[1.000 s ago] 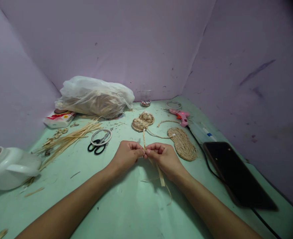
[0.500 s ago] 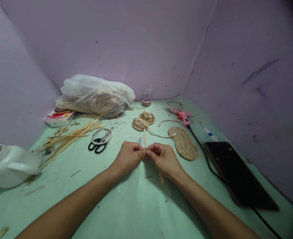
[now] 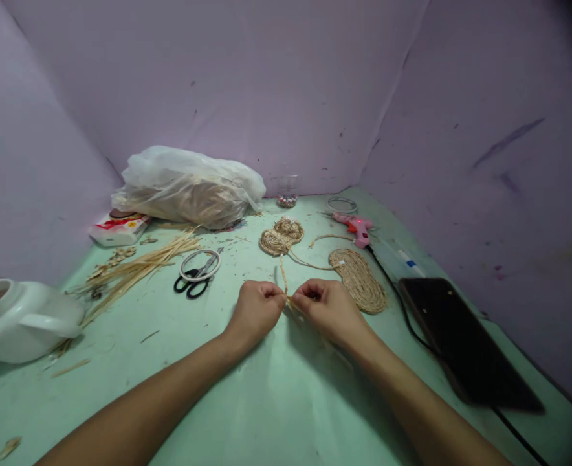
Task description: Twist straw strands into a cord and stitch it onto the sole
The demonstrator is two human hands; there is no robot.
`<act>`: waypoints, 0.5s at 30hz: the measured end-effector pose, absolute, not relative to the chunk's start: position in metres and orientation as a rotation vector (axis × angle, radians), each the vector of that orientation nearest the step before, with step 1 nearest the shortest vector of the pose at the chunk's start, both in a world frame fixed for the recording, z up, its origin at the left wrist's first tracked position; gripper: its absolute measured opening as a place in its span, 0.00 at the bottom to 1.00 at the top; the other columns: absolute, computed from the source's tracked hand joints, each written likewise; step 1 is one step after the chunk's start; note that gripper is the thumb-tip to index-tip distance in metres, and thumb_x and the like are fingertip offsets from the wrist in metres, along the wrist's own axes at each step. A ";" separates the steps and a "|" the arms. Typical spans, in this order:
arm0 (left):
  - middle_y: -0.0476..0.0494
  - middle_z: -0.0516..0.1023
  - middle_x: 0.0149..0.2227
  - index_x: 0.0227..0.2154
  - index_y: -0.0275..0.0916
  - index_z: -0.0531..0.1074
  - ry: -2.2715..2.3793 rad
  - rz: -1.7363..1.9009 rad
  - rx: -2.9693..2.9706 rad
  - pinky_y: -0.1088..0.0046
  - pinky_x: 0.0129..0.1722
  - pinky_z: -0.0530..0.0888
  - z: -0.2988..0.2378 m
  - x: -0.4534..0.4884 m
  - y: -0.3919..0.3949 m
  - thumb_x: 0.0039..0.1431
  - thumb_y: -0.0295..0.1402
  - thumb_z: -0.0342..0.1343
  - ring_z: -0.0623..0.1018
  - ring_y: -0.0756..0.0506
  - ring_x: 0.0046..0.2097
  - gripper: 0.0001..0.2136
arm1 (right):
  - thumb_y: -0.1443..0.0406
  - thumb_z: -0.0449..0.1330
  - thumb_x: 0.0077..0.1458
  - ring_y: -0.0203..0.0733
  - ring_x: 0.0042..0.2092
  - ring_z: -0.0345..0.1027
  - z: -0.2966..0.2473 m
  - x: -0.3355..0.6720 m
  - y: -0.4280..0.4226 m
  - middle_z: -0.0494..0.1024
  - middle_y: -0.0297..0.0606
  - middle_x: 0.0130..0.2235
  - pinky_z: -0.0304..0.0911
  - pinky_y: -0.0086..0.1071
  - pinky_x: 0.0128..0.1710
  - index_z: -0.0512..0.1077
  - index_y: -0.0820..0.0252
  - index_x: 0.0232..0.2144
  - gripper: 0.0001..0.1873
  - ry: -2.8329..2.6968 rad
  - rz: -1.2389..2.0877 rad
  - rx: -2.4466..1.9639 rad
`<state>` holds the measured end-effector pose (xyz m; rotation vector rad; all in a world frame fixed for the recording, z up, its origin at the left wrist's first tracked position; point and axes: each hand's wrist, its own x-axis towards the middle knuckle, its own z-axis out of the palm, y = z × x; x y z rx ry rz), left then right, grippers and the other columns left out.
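A thin straw braid [image 3: 283, 272] runs toward me from a coiled, figure-eight straw piece [image 3: 276, 239]. My left hand [image 3: 261, 307] pinches the near end of the braid between thumb and fingertips. Just to its right, my right hand [image 3: 327, 307] is closed in a pinch on the strands at the same end. Loose strand ends trail below the right hand, blurred. A second coiled straw sole shape [image 3: 358, 281] lies beyond the right hand, with a cord reaching from it to the figure-eight piece.
Left of my hands lie black-handled scissors [image 3: 192, 285], a white ring [image 3: 184, 262] and loose straw strips [image 3: 145, 262]. A white pot [image 3: 28, 320] stands far left, a plastic bag [image 3: 189, 188] behind. On the right are a pink glue gun [image 3: 356, 226], its cable and a dark tablet [image 3: 465, 343].
My right hand has moved slightly right, leaving a small gap between the hands. The braid's near end has shifted a little right, and the strands below the right hand have swung outward.
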<state>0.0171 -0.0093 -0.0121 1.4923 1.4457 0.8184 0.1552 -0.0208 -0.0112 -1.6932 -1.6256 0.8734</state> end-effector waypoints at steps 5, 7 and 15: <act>0.53 0.61 0.13 0.14 0.34 0.69 1.447 0.803 1.565 0.78 0.19 0.57 -0.012 0.017 -0.009 0.39 0.29 0.49 0.60 0.53 0.20 0.07 | 0.64 0.57 0.40 0.33 0.20 0.60 -0.016 0.158 -0.017 0.72 0.35 0.18 0.50 0.25 0.19 0.72 0.62 0.18 0.08 -1.554 0.920 -1.659; 0.53 0.62 0.13 0.13 0.34 0.70 1.488 0.831 1.512 0.78 0.20 0.56 -0.012 0.018 -0.008 0.38 0.29 0.49 0.61 0.53 0.20 0.07 | 0.63 0.57 0.41 0.34 0.20 0.60 -0.015 0.152 -0.021 0.72 0.35 0.18 0.50 0.25 0.18 0.72 0.62 0.18 0.08 -1.534 0.931 -1.669; 0.57 0.52 0.10 0.09 0.37 0.59 1.476 0.833 0.965 0.77 0.16 0.47 -0.001 0.023 -0.003 0.33 0.24 0.47 0.51 0.56 0.15 0.05 | 0.67 0.51 0.47 0.37 0.24 0.65 -0.011 0.129 -0.046 0.76 0.39 0.24 0.53 0.28 0.25 0.73 0.60 0.24 0.10 -1.859 0.492 -1.575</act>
